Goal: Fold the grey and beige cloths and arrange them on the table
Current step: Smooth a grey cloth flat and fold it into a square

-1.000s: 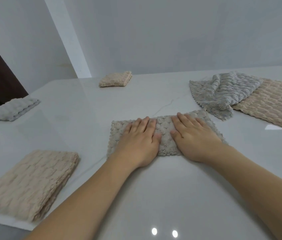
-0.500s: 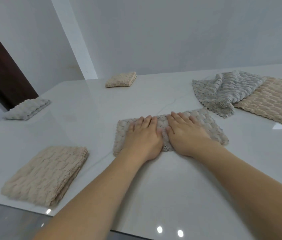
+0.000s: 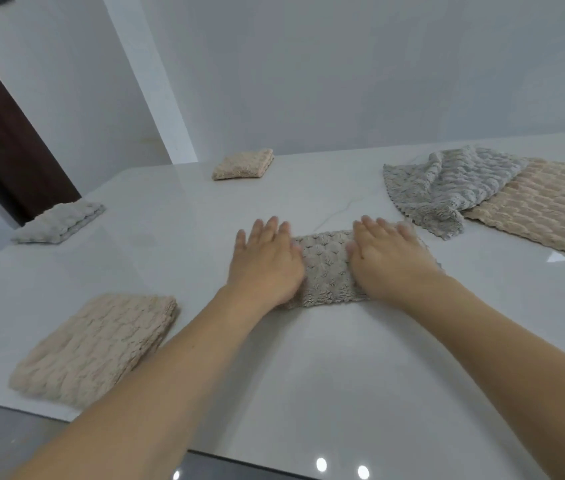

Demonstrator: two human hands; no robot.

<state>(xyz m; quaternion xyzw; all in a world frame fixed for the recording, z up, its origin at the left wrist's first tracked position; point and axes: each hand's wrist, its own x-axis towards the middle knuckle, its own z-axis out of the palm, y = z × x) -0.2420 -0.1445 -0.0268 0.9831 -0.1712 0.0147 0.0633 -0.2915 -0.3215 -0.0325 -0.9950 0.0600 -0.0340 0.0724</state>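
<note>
No legible text, label, brand, number or sign appears on any surface in view. The cloths show woven texture only, with no tag or printing readable. The white table [image 3: 309, 375] carries no markings, only faint veining and 3 light reflections near its front edge. The wall behind is plain. A dark object at the top left corner is cropped and shows nothing readable.

Both hands lay flat, palms down, on a grey cloth [image 3: 326, 268] mid-table [image 3: 309, 375], left hand [image 3: 267, 265] and right hand [image 3: 388, 261] apart. Folded beige cloth [image 3: 97, 348] sat near left; unfolded grey cloth [image 3: 444, 188] overlapped an unfolded beige cloth [image 3: 544, 209] far right.
</note>
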